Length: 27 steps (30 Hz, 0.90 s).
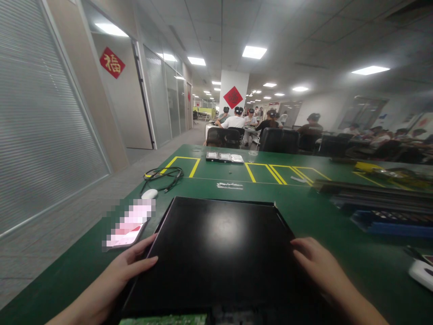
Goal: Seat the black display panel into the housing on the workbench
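A large flat black panel lies on the green table right in front of me. My left hand rests on its left edge, thumb on top and fingers along the side. My right hand lies on its right edge with the fingers stretched over the top. A strip of green circuit board shows under the panel's near edge.
A phone lies left of the panel, a white mouse and a coiled black cable beyond it. Small drives sit at the far edge. Black and blue rails lie at right. People sit at tables further back.
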{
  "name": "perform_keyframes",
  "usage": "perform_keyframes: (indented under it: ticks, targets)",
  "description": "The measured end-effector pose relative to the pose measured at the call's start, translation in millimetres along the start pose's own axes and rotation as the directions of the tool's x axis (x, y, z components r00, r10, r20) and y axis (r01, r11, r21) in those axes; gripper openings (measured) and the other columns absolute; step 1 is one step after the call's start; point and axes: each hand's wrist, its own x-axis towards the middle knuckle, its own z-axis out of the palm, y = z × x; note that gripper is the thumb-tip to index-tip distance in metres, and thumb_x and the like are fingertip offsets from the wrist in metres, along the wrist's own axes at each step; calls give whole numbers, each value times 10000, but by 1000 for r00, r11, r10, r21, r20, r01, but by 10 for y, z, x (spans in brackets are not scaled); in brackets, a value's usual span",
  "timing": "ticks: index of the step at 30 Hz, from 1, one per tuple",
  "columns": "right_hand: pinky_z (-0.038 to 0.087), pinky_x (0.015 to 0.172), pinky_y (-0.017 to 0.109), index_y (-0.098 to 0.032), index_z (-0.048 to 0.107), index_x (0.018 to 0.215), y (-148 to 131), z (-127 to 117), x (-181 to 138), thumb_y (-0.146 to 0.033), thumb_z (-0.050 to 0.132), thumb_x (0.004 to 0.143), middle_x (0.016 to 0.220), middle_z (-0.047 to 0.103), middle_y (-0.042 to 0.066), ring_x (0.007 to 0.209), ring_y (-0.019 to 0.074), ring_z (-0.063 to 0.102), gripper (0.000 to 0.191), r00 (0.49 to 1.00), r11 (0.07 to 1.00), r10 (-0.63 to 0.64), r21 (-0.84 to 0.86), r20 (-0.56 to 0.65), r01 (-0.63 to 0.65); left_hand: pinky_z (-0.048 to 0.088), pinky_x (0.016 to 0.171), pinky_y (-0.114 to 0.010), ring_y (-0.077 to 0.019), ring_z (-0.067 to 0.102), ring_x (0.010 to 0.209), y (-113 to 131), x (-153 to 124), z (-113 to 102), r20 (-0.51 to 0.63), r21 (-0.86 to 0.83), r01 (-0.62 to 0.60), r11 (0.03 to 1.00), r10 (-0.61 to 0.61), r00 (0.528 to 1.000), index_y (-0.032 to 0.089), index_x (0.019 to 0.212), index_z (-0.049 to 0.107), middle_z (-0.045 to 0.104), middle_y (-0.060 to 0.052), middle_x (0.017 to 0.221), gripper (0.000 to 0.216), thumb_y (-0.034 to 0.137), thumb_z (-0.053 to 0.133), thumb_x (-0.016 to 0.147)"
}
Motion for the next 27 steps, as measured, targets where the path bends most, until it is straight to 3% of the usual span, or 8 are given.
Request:
perform_keyframes:
  ticks: [3,7,11,17,22,27]
  targets:
    - [480,944,385,-199,709,1074,9,3,9,-401,442,831,1157,673,113,1070,264,653,414,1000,1000,-7,-7,-11,7,634,767,-550,-440,738,980,32,-69,86,26,15,30,999,-30,999,286,1538,329,834,-92,1002,1141,288,929,567]
    - [486,940,392,-195,713,1073,8,3,10,-416,449,820,1146,675,115,1059,269,659,427,1000,1000,-7,-7,-19,6,647,758,-492,-425,744,974,47,-129,162,-23,51,-47,998,49,999,239,1520,379,826,-111,1043,1132,240,946,541]
    - [488,939,394,-193,709,1084,-15,-4,-2,-420,451,822,1161,670,118,1065,270,655,432,1000,1000,-3,-10,-7,2,656,753,-454,-406,746,979,22,-88,78,-22,48,-79,996,80,997,258,1497,429,816,-96,1089,1049,272,935,579]
    - [483,958,394,-185,696,1112,-5,11,-4,-406,459,827,1191,659,123,1095,269,645,431,1000,1000,-15,-7,-11,15,629,863,-403,-362,707,1091,49,-69,-8,25,84,-135,987,134,991,282,1433,527,768,-74,1220,852,291,894,664]
    - [478,967,412,-176,674,1157,12,24,2,-408,461,833,1209,653,129,1113,276,636,452,1000,1000,-10,7,-11,10,587,938,-478,-386,679,1127,61,-76,2,24,67,-132,989,131,991,330,1383,582,756,-67,1243,805,323,901,644]
    - [492,941,401,-190,698,1108,15,23,1,-411,472,822,1178,666,124,1074,273,656,427,999,1000,-25,14,-29,25,502,1037,-463,-391,517,1318,32,-21,-71,48,171,-278,945,274,960,351,1283,673,609,-30,1443,651,382,875,665]
